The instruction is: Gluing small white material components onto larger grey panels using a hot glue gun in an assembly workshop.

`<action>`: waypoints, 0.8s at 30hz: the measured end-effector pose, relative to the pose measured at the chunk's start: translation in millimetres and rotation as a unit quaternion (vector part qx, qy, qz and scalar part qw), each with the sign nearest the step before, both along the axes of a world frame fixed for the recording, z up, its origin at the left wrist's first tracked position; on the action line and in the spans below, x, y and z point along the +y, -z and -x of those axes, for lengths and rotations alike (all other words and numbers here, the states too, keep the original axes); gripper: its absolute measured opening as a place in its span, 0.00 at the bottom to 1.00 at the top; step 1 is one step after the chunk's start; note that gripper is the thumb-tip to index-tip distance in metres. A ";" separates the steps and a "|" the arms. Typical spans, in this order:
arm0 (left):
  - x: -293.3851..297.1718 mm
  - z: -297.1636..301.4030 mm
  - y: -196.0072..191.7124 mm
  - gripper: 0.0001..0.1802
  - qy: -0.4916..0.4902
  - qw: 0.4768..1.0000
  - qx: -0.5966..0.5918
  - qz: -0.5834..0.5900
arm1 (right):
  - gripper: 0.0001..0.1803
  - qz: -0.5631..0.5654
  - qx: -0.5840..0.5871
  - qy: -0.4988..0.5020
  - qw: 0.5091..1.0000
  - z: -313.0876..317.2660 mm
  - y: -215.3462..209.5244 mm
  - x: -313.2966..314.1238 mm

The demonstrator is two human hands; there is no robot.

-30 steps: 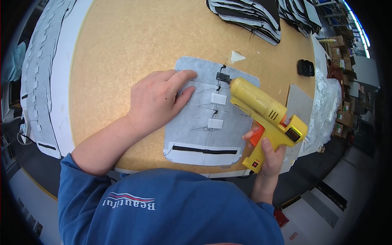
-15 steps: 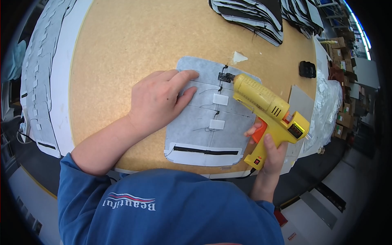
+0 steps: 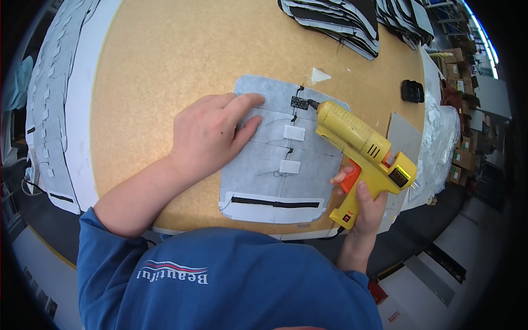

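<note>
A grey fabric panel (image 3: 253, 179) with rounded corners lies flat in front of me, with a black strip (image 3: 275, 202) along its near edge. My left hand (image 3: 212, 129) rests on its left side, thumb and forefinger apart and nothing held. In my right hand (image 3: 367, 206) is a yellow hot glue gun (image 3: 357, 135), gripped by its handle with a finger at the orange trigger. The dark nozzle points left, at the edge of a small black speckled patch (image 3: 299, 103) near the panel's far end. Two white squares (image 3: 294, 133) sit nearer me along the thin centre wire.
Stacks of black and grey panels (image 3: 341, 25) lie at the far right of the tan table (image 3: 165, 49). A white scrap (image 3: 319, 75) and a black box-like object (image 3: 412, 91) are nearby. Clear plastic (image 3: 440, 132) lies at the right edge; more grey panels (image 3: 47, 110) line the left.
The glue gun's nozzle has pulled slightly right, from over the black patch to its edge. My left hand stays on the panel; the whole view has shifted a little.
</note>
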State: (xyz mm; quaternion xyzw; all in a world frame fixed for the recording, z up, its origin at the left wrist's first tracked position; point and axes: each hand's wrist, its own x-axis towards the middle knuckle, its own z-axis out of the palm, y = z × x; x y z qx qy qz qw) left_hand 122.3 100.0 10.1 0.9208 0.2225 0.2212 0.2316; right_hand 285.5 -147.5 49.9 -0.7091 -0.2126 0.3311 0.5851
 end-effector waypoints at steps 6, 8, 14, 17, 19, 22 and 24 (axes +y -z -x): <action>-0.2 -0.5 -1.7 0.13 0.001 1.000 0.004 0.006 | 0.24 0.000 0.004 -0.003 1.000 0.2 -0.4 -1.8; -0.1 -0.4 -1.5 0.13 0.001 1.000 0.006 0.005 | 0.25 -0.004 0.006 0.000 1.000 1.3 -1.1 -0.9; 0.3 -0.3 -1.1 0.13 0.000 1.000 0.009 0.000 | 0.26 -0.008 0.005 -0.009 1.000 1.8 -4.1 -1.0; 0.3 -0.2 -0.7 0.13 0.000 1.000 0.004 0.001 | 0.24 -0.014 0.019 -0.010 1.000 3.9 -4.8 6.4; 0.2 0.1 -0.8 0.13 0.000 1.000 0.001 0.001 | 0.21 -0.025 0.034 -0.011 0.999 3.9 -4.5 9.9; 0.4 0.6 -1.8 0.13 0.001 1.000 0.004 0.003 | 0.22 -0.012 0.038 -0.018 0.999 3.1 -4.6 11.2; 0.6 0.6 -0.8 0.13 0.001 1.000 0.003 0.005 | 0.23 0.002 0.043 -0.034 0.998 1.1 -3.7 8.7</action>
